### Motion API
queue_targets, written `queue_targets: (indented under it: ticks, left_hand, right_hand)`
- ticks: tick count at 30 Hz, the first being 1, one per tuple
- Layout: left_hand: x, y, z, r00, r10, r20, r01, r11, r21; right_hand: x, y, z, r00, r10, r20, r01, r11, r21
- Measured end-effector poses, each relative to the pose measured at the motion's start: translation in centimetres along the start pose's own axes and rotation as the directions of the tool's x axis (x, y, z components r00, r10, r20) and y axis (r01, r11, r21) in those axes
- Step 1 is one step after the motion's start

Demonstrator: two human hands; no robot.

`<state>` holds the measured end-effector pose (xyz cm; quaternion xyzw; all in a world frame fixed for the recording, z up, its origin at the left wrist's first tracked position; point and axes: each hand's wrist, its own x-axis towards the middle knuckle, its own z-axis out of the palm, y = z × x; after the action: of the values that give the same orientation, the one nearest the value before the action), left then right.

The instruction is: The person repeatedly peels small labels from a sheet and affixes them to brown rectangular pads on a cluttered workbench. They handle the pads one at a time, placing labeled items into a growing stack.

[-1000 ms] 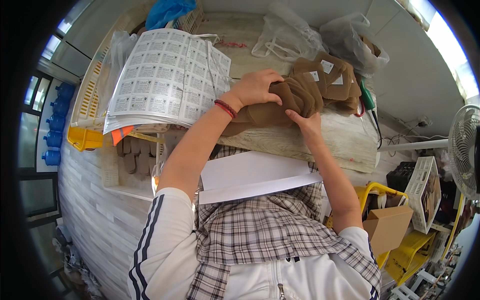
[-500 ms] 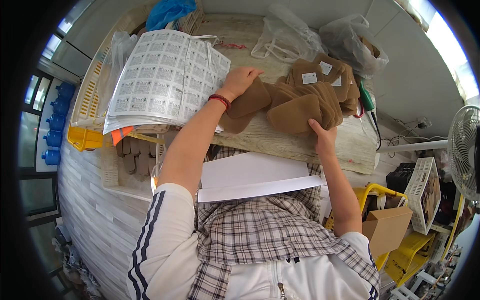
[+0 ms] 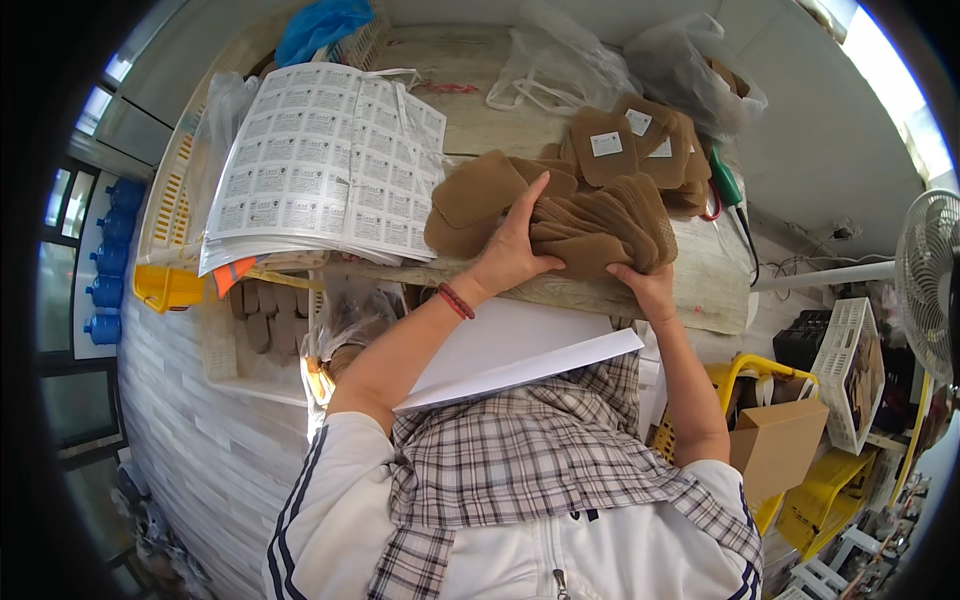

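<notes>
Both my hands are at a fanned stack of flat, round-cornered brown fabric pads [image 3: 600, 225] near the table's front edge. My left hand [image 3: 508, 252] grips the stack's left end, thumb low in front and a finger reaching up behind it. My right hand [image 3: 648, 288] holds the right end, its thumb on the front pad and the other fingers hidden. More loose brown pads [image 3: 478, 190] lie just left of the stack, partly behind my left hand. Behind it sit brown pads with small white labels [image 3: 606, 144]. Left of these lies a thick pile of printed label sheets [image 3: 300, 165].
A green-handled tool [image 3: 727, 180] with a black cord lies at the table's right end. Clear plastic bags [image 3: 560, 65] are at the back. A cream basket [image 3: 165, 215] stands left; a white board [image 3: 500, 340] crosses my lap. A fan [image 3: 930, 285] stands right.
My left hand has come from the loose pads at the left, down and right, to the stack's left end. The stack now stands more upright between both hands.
</notes>
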<state>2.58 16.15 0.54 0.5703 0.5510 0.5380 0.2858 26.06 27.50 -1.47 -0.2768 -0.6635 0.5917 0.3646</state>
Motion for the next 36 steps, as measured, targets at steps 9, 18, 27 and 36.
queue_targets:
  ticks: [9,18,27,36]
  left_hand:
    - [-0.2,-0.6,0.1,0.974,0.198,0.113,-0.215,0.963,0.165]
    - [0.4,-0.1,1.4,0.963,0.226,0.146,-0.235,0.971,0.049]
    - [0.1,0.2,2.0,0.968,0.167,0.187,-0.159,0.986,-0.054]
    - [-0.2,-0.7,1.5,0.973,-0.026,0.229,0.077,0.974,-0.215]
  right_hand:
    - [-0.1,1.1,-4.0,0.988,0.116,0.097,-0.116,0.993,-0.009]
    - [0.1,-2.0,-2.8,0.932,0.207,0.297,-0.190,0.978,-0.084]
    - [-0.9,-2.6,-0.6,0.974,-0.050,0.220,0.071,0.993,-0.090]
    - [-1.6,-1.6,0.0,0.994,-0.080,0.070,0.092,0.978,-0.190]
